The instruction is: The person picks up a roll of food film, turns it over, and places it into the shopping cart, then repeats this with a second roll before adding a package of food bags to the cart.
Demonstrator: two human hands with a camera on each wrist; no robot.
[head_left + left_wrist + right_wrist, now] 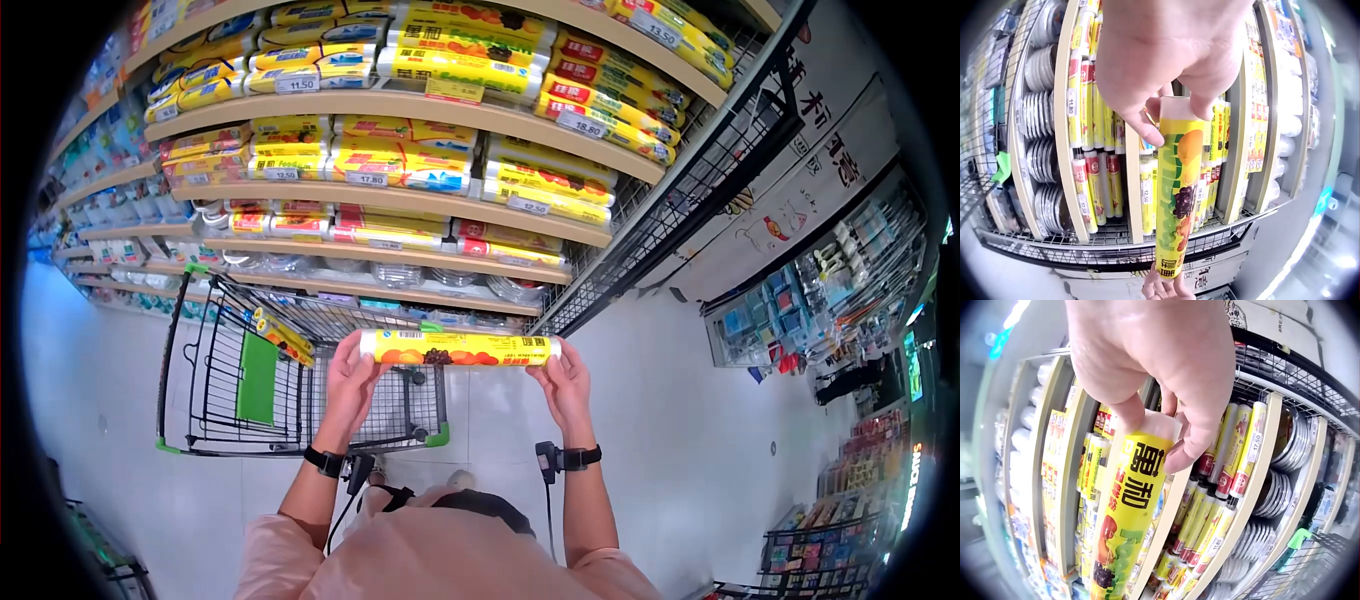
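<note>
A supermarket aisle. Wood-edged shelves (400,105) rise in tiers, packed with yellow boxed rolls (400,150), and white price tags (297,85) are clipped along their front edges. A lower tier holds stacks of clear round containers (400,272). A black wire grid (700,170) closes the shelf end. Beyond it is a white wall panel (830,110) printed with large characters. The floor (660,400) is pale, glossy and evenly lit. A black wire shopping cart (172,360) with green trim stands on it. At the right is a display rack (820,290) of small goods — and a lit sign (913,485) glows at the edge.
</note>
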